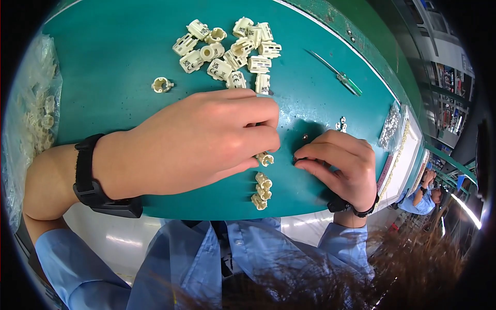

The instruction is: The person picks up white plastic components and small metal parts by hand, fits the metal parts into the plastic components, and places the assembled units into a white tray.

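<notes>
Left hand (206, 139) pinches cream connector (265, 158) (clear bag (31, 113) far left).

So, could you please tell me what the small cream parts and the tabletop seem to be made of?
The cream parts, like the one at the left hand, look like moulded plastic: matte, uniform ivory, crisp slots and ribs. The tabletop looks like a teal-coated or painted hard surface, smooth with soft glare; what lies under the coating I cannot tell.
</notes>
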Demonstrator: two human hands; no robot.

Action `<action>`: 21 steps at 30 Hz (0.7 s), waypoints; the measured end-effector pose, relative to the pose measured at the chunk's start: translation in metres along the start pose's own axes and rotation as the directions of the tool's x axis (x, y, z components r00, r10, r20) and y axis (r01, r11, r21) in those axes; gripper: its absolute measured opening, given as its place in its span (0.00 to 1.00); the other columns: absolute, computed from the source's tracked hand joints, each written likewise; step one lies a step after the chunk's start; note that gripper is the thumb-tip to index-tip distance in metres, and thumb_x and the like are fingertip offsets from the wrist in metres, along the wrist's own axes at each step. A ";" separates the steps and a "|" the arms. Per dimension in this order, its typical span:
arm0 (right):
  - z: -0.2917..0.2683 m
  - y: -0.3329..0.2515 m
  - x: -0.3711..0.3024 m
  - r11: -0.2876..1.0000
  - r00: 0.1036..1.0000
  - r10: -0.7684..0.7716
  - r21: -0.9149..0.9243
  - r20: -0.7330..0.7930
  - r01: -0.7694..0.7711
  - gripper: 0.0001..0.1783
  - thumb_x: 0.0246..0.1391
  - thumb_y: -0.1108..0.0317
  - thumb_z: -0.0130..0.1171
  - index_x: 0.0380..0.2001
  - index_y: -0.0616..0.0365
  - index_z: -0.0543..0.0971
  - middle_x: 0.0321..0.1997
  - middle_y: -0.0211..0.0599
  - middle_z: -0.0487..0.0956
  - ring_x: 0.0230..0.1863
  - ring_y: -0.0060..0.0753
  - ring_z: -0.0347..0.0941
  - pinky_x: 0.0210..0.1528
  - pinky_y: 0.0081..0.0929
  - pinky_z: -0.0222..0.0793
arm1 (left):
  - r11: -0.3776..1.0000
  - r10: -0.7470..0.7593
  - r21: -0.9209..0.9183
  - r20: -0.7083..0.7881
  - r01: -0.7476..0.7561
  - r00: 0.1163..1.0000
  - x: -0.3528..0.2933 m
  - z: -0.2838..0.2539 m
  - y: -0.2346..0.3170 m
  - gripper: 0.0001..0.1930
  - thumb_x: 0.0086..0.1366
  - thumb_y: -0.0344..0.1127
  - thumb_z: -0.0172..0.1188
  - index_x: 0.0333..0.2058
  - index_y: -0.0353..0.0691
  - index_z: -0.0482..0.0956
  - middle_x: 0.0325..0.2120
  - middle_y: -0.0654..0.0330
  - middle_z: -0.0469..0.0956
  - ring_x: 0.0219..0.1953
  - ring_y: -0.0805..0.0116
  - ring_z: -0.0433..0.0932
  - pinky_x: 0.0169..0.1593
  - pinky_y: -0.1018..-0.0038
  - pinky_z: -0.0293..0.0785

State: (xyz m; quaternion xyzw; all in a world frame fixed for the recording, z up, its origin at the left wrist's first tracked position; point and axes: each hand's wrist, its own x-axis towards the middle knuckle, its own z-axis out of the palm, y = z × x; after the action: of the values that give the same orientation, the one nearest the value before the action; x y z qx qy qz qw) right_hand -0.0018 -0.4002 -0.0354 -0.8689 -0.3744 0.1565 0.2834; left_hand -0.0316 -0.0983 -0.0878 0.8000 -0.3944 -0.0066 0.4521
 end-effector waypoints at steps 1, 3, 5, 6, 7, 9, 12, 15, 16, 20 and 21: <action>0.001 0.002 0.001 0.999 0.999 -0.048 -0.014 -0.004 0.048 0.10 0.50 0.74 0.82 0.37 0.58 0.92 0.34 0.34 0.88 0.31 0.32 0.84 0.31 0.30 0.77 | 1.000 0.006 0.007 0.014 -0.006 1.000 0.001 -0.002 0.000 0.14 0.60 0.29 0.79 0.44 0.40 0.87 0.45 0.61 0.80 0.43 0.58 0.82 0.46 0.64 0.82; 0.000 0.006 0.001 0.990 0.991 -0.135 -0.047 -0.010 0.134 0.09 0.50 0.74 0.82 0.36 0.58 0.92 0.35 0.34 0.88 0.31 0.33 0.85 0.31 0.31 0.77 | 1.000 0.021 0.009 0.033 -0.021 0.999 0.003 -0.001 0.001 0.13 0.60 0.29 0.79 0.43 0.40 0.87 0.45 0.61 0.80 0.43 0.58 0.82 0.46 0.64 0.82; 0.000 0.008 0.002 0.990 0.990 -0.137 -0.044 -0.014 0.137 0.09 0.50 0.73 0.82 0.36 0.57 0.92 0.35 0.34 0.88 0.31 0.33 0.85 0.31 0.31 0.78 | 1.000 -0.014 -0.019 0.006 0.014 1.000 0.002 0.002 0.002 0.13 0.59 0.29 0.80 0.41 0.41 0.87 0.45 0.61 0.80 0.43 0.59 0.82 0.46 0.64 0.82; -0.001 0.008 0.002 0.989 0.989 -0.145 -0.040 -0.012 0.145 0.09 0.51 0.73 0.82 0.35 0.57 0.92 0.35 0.34 0.88 0.32 0.34 0.85 0.31 0.31 0.78 | 0.999 -0.030 -0.034 -0.006 0.030 1.000 0.003 0.004 0.002 0.12 0.59 0.29 0.80 0.41 0.41 0.87 0.44 0.62 0.80 0.43 0.59 0.82 0.46 0.65 0.82; 0.001 0.008 0.002 0.987 0.987 -0.161 -0.031 -0.012 0.160 0.08 0.51 0.73 0.82 0.35 0.57 0.92 0.35 0.35 0.89 0.32 0.35 0.86 0.31 0.31 0.78 | 0.999 -0.027 -0.031 0.003 0.027 1.000 0.003 0.005 0.004 0.12 0.59 0.29 0.80 0.41 0.41 0.87 0.44 0.62 0.80 0.43 0.59 0.82 0.46 0.65 0.82; 0.001 0.004 0.003 0.991 0.991 -0.133 0.004 -0.032 0.133 0.09 0.51 0.73 0.82 0.35 0.57 0.92 0.35 0.35 0.89 0.32 0.35 0.86 0.31 0.31 0.78 | 0.997 -0.070 -0.032 -0.028 0.069 0.997 0.002 0.009 0.008 0.13 0.58 0.28 0.80 0.40 0.42 0.87 0.44 0.62 0.81 0.42 0.59 0.82 0.45 0.65 0.81; 0.007 -0.004 0.005 0.994 0.996 -0.075 0.075 -0.052 0.079 0.09 0.51 0.74 0.83 0.36 0.58 0.92 0.35 0.35 0.89 0.32 0.35 0.86 0.32 0.31 0.79 | 0.995 -0.095 -0.027 -0.034 0.094 0.995 0.005 0.012 0.010 0.13 0.58 0.28 0.80 0.40 0.42 0.86 0.43 0.62 0.81 0.42 0.59 0.81 0.45 0.65 0.81; 0.018 -0.013 0.005 0.980 0.986 -0.087 0.163 -0.140 0.110 0.10 0.56 0.71 0.82 0.40 0.56 0.91 0.36 0.33 0.86 0.30 0.36 0.84 0.27 0.35 0.76 | 0.994 -0.111 -0.020 -0.028 0.111 0.993 0.007 0.015 0.011 0.14 0.57 0.28 0.80 0.39 0.43 0.86 0.43 0.63 0.81 0.42 0.59 0.81 0.45 0.65 0.81; 0.019 -0.014 0.005 0.980 0.987 -0.083 0.166 -0.141 0.106 0.10 0.56 0.71 0.82 0.40 0.56 0.91 0.36 0.33 0.86 0.30 0.36 0.84 0.27 0.35 0.76 | 0.994 -0.109 -0.016 -0.027 0.109 0.994 0.008 0.015 0.011 0.14 0.57 0.28 0.80 0.39 0.43 0.85 0.43 0.63 0.81 0.42 0.58 0.81 0.45 0.65 0.81; 0.022 -0.017 0.005 0.979 0.980 -0.135 0.130 -0.145 0.154 0.11 0.55 0.71 0.82 0.41 0.57 0.92 0.36 0.33 0.86 0.30 0.35 0.83 0.26 0.34 0.76 | 0.994 -0.112 -0.005 -0.028 0.112 0.993 0.008 0.014 0.011 0.14 0.56 0.28 0.81 0.39 0.43 0.85 0.43 0.62 0.81 0.42 0.58 0.81 0.45 0.65 0.81; 0.022 -0.020 0.005 0.984 0.983 -0.116 0.118 -0.144 0.133 0.12 0.53 0.72 0.83 0.40 0.58 0.92 0.35 0.34 0.87 0.30 0.34 0.84 0.27 0.33 0.76 | 0.994 -0.112 -0.003 -0.029 0.112 0.993 0.008 0.015 0.011 0.14 0.56 0.28 0.81 0.39 0.43 0.85 0.43 0.62 0.81 0.42 0.58 0.81 0.45 0.65 0.81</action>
State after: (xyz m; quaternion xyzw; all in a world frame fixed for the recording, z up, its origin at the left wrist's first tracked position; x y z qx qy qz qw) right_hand -0.0197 -0.3771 -0.0408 -0.8325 -0.3970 0.1021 0.3726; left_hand -0.0387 -0.1168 -0.0854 0.8205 -0.3423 -0.0207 0.4572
